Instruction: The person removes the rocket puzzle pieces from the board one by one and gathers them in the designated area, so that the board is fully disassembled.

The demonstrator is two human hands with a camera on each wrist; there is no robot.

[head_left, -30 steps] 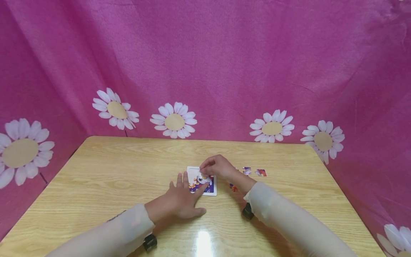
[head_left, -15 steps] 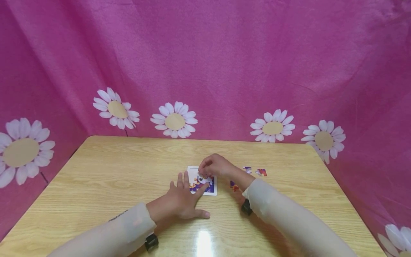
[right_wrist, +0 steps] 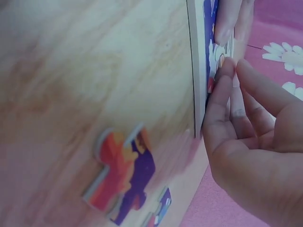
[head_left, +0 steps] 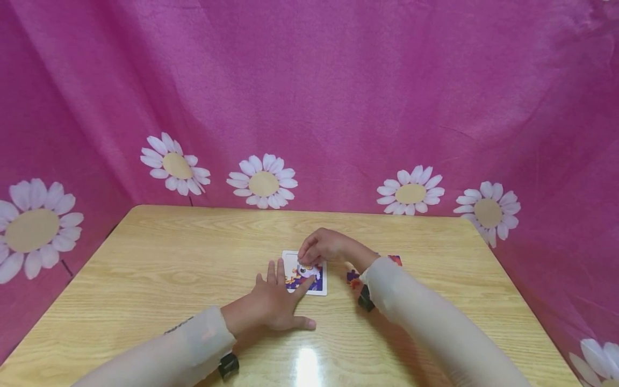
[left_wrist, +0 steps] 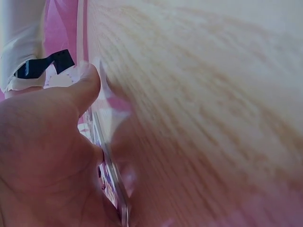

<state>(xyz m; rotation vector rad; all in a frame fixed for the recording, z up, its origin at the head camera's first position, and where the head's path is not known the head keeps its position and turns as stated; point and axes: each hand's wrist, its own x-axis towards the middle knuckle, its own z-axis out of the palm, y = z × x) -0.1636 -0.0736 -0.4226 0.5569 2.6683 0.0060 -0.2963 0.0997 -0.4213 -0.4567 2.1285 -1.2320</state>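
A small square jigsaw puzzle in a white frame lies on the table, its lower part filled with a purple, orange and white picture. My left hand rests with spread, straight fingers over its left and front edges. At the upper part of the puzzle, my right hand pinches a puzzle piece between curled thumb and fingertips, the piece mostly hidden by them. The right wrist view shows these fingertips right at the puzzle surface. In the left wrist view the left thumb sticks out beside the frame edge.
Loose jigsaw pieces lie right of the frame: an orange and purple one and another beyond it. A red piece shows past the right sleeve. A pink flowered curtain hangs behind the wooden table.
My right hand has shifted slightly left over the puzzle, its wrist and forearm moving a little so that they now cover more of the loose pieces. The left hand stays nearly still, its thumb slightly farther out.
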